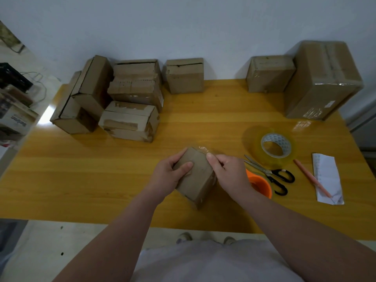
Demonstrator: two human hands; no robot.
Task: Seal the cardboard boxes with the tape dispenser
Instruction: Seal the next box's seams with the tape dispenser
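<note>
Small box (196,176): front centre of surface (101,169), turned askew. Left grip (173,169): clasping its left side, thumb on top. Right grip (227,171): pinching its far right corner. Orange tape dispenser (261,185): just right of the box, beside scissors (272,174).

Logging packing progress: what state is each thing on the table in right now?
small box: held by both hands, tilted, tape on its far edge.
left hand: grips the box.
right hand: thumb on the box's taped far corner, fingers curled.
tape roll: lying flat, untouched.
orange dispenser: on table, not held.
scissors: blades slightly apart.
back centre box: top seam gaping.
big right box: taped shut.
</note>
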